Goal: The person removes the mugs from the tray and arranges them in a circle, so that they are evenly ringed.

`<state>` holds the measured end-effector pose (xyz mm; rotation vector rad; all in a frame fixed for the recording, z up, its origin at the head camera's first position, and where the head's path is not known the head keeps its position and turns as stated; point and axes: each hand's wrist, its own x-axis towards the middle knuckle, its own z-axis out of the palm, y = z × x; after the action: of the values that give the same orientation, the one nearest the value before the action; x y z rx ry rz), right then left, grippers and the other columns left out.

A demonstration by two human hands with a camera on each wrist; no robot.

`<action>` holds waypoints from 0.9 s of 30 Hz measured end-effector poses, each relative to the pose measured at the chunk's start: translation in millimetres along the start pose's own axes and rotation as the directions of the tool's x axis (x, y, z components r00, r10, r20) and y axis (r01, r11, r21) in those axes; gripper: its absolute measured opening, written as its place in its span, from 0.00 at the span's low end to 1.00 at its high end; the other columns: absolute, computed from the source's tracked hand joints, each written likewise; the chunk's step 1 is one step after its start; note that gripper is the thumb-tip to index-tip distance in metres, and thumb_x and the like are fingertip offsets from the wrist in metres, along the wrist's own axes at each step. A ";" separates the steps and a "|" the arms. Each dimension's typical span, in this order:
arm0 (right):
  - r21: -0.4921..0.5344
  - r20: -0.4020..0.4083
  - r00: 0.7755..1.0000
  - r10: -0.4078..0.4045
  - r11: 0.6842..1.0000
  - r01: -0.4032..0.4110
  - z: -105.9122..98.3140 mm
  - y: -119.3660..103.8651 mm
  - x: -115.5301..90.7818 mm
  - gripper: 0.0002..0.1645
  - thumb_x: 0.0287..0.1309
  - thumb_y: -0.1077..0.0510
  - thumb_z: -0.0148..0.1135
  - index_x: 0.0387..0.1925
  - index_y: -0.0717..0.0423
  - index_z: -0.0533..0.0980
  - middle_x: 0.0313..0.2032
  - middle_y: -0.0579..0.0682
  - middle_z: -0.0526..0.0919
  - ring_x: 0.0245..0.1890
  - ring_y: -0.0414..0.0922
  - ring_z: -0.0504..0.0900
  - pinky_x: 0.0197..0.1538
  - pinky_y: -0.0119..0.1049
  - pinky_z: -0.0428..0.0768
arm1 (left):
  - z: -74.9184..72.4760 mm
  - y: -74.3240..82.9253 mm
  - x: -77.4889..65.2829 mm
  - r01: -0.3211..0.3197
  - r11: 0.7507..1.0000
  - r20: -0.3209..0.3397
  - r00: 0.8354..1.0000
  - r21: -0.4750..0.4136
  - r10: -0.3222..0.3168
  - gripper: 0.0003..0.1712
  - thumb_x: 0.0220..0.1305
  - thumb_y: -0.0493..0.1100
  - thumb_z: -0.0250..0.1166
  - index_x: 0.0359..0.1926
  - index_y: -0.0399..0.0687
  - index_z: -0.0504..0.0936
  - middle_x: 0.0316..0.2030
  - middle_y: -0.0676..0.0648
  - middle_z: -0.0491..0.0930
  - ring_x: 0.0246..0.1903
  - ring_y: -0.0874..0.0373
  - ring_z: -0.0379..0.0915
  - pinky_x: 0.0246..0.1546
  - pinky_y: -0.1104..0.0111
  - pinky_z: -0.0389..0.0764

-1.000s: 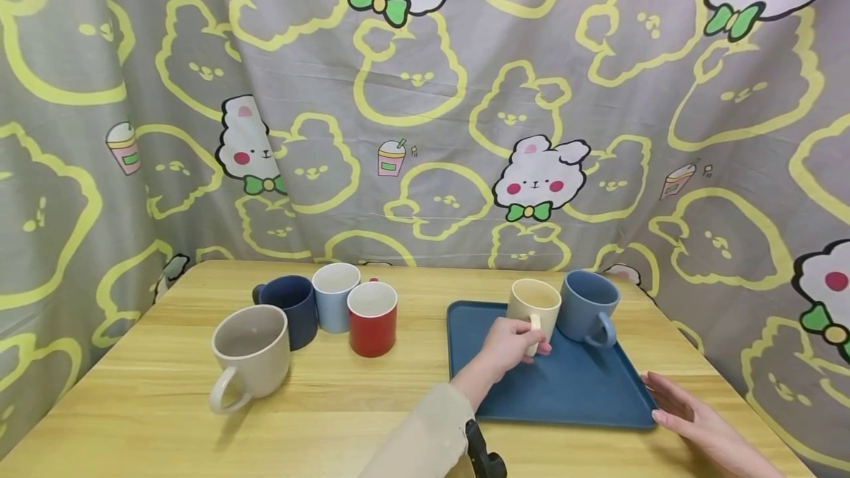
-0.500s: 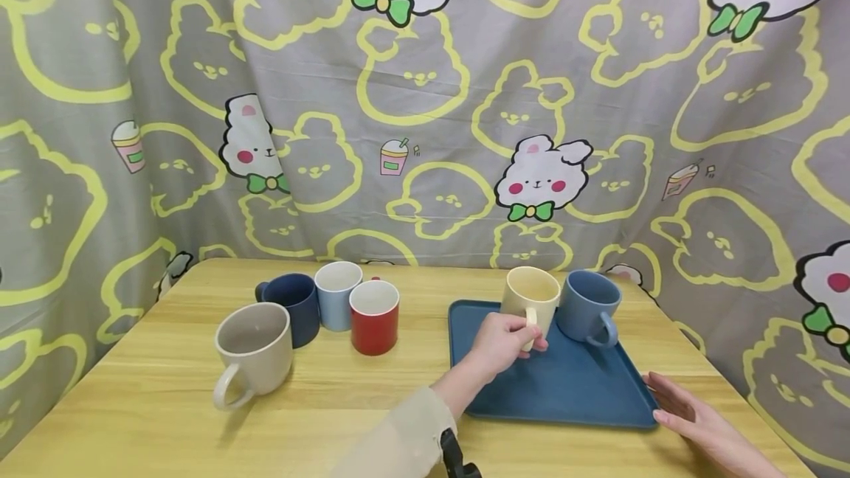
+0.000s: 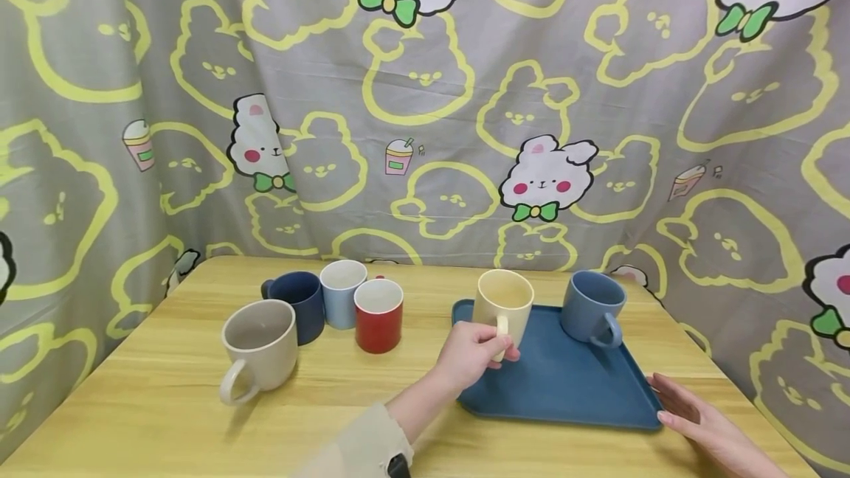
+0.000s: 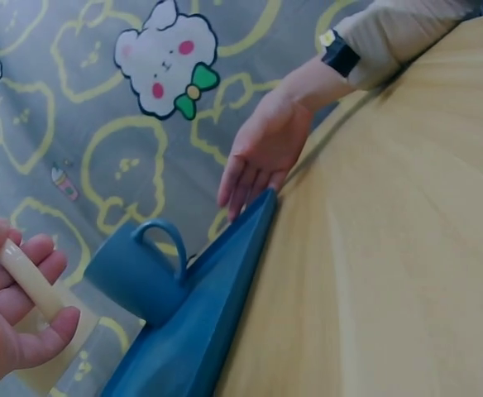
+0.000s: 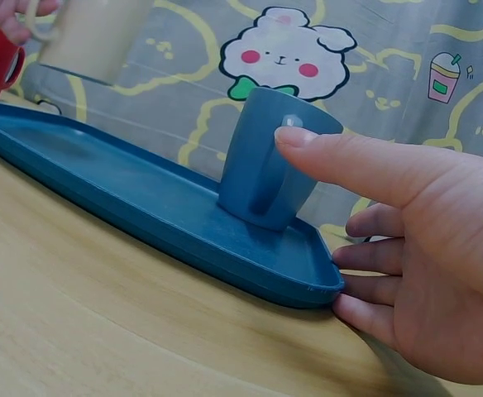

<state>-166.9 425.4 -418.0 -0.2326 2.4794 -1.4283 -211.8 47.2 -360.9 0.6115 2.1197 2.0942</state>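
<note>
Cream mug (image 3: 505,302), glossy, upright, slightly tilted, handle toward the person; left hand (image 3: 473,351) grips handle. Right hand (image 3: 690,419) flat against tray (image 3: 564,389).

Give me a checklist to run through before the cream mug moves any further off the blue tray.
1. Grip: left hand curls round the handle of the cream ceramic mug: ok.
2. Mug clear of the tray: lifted and tilted above the blue rectangular plastic tray in the right wrist view: ok.
3. Tray steadied: right hand fingertips touch its near right corner: ok.
4. Slate-blue ceramic mug stands upright on the tray, apart from the cream one: ok.
5. Red cylindrical mug stands close on the left; path clearance: cannot tell.
6. Cream mug contents: cannot tell.
</note>
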 end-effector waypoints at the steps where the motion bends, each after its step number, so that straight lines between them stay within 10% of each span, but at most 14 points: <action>1: 0.003 0.007 1.000 -0.004 1.000 0.004 -0.2 0.2 -0.2 0.40 0.69 0.59 0.44 0.65 0.79 0.36 0.63 0.47 0.63 0.45 0.12 0.59 0.45 0.20 0.70 | -2.5 0.6 -2.6 0.001 1.000 -0.004 1.000 -0.004 -0.001 0.11 0.62 0.37 0.61 0.30 0.32 0.84 0.27 0.40 0.84 0.34 0.55 0.81 0.31 0.65 0.81; 5: 0.034 0.010 1.000 0.001 0.999 -0.001 -1.4 1.7 0.3 0.40 0.69 0.58 0.44 0.66 0.78 0.35 0.51 0.22 0.58 0.46 0.12 0.59 0.45 0.19 0.70 | -13.5 0.5 -13.4 -0.020 1.000 -0.008 1.000 -0.003 0.020 0.11 0.62 0.36 0.60 0.33 0.28 0.83 0.27 0.38 0.83 0.34 0.52 0.82 0.30 0.66 0.81; 13: -0.030 0.000 1.000 0.009 1.000 -0.009 -0.2 1.3 1.3 0.40 0.69 0.58 0.44 0.65 0.78 0.36 0.65 0.73 0.48 0.45 0.12 0.58 0.45 0.20 0.70 | -36.1 4.5 -40.3 -0.022 1.000 -0.031 0.999 0.016 0.022 0.11 0.62 0.35 0.60 0.36 0.28 0.83 0.28 0.37 0.83 0.34 0.52 0.80 0.33 0.64 0.81; 27: -0.021 0.010 0.999 0.040 0.999 -0.040 0.6 -4.0 1.1 0.40 0.70 0.56 0.43 0.66 0.76 0.36 0.65 0.76 0.42 0.45 0.11 0.57 0.45 0.21 0.70 | -73.8 3.4 -91.1 -0.013 0.995 -0.103 0.994 0.097 0.023 0.11 0.61 0.36 0.61 0.36 0.27 0.82 0.29 0.39 0.83 0.32 0.57 0.79 0.35 0.69 0.80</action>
<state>-167.7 422.6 -415.0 -0.1931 2.4779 -1.3826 -153.3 -53.7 -372.8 0.5451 2.2908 2.0866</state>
